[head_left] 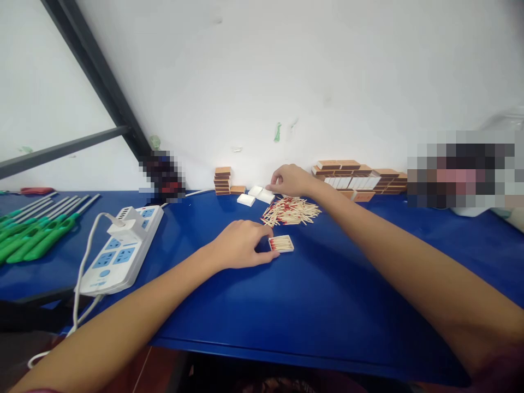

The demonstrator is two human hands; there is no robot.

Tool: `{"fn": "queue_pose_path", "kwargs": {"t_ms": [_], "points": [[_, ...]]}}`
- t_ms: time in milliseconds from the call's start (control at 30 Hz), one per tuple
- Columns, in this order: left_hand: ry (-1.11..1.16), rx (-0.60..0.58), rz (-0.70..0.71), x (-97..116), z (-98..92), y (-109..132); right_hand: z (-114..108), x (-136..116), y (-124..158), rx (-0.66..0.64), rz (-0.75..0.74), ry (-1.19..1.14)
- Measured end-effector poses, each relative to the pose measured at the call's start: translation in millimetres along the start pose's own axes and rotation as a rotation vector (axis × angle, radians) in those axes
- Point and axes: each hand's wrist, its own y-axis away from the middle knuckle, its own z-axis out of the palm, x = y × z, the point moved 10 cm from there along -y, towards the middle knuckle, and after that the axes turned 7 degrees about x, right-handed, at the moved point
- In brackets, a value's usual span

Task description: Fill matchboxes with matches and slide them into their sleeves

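My left hand (245, 244) grips the left end of a small white matchbox tray (290, 249) between thumb and fingers. Red-tipped matches (281, 243) lie side by side inside it, on the blue table. Farther back, my right hand (291, 180) is closed, its fingertips at the edge of an inner matchbox tray (267, 196). The exact contact there is partly hidden by the fingers. More white trays (246, 200) lie just left of that one. A loose heap of matches (295, 212) spreads between my two hands.
Brown matchbox sleeves (222, 181) are stacked by the wall, with a longer row of matchboxes (352, 177) at right. A white power strip (123, 256) with a plugged-in cable and several green-handled lighters (49, 234) occupy the left. The table's front edge (245, 352) runs below my arms.
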Motion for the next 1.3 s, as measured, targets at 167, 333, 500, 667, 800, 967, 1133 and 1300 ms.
{"fn": "queue_pose_path", "kwargs": {"t_ms": [167,333,500,667,800,967,1133,1300], "points": [[-0.026,-0.003,0.015,0,3.0,2,5,-11,3,-0.003,-0.009,-0.01],[-0.024,-0.025,-0.007,-2,5.4,2,7,-30,-4,0.021,-0.04,-0.029],[-0.031,-0.025,0.007,1,3.7,1,5,-57,-6,0.05,-0.111,-0.025],[-0.009,-0.014,0.014,3,5.4,1,-35,-39,34,0.22,-0.152,-0.003],[0.006,-0.018,-0.005,2,7.2,-1,-100,45,85,0.582,0.066,-0.016],[0.014,-0.038,-0.031,3,7.9,-2,-158,168,144,0.818,0.413,0.014],[0.02,-0.042,-0.031,6,6.0,-3,-157,246,161,0.627,0.636,-0.001],[0.017,-0.037,-0.029,6,5.0,-3,-129,267,164,0.488,0.797,-0.047]]}}
